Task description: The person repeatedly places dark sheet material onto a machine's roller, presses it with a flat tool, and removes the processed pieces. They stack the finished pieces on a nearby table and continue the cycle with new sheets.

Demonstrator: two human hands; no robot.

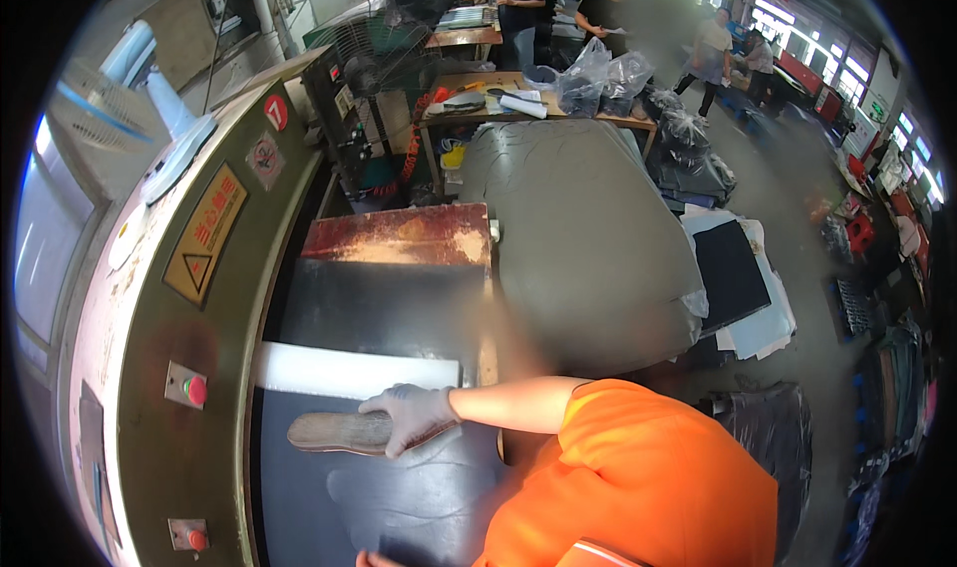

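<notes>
My right hand (414, 418), in a pale grey glove, reaches in from the right with its fingers wrapped over a sole-shaped cutting die (339, 431). The die is long and brownish grey with a thin rim, and the glove covers its right end. It lies flat on a dark blue-grey sheet (299, 507), which shows a shiny, creased patch beside the die. Of my left hand (375, 560) only bare fingertips show at the lower edge, so its grip is hidden. A white strip (359, 373) lies across the bed just beyond the die.
A green machine beam (219, 338) with red buttons (194, 391) runs along the left, carrying a blue fan (164, 99). A large grey-green sheet stack (588, 228) stands at the right. Behind it is a wooden table (469, 114) with bags; several people work farther off.
</notes>
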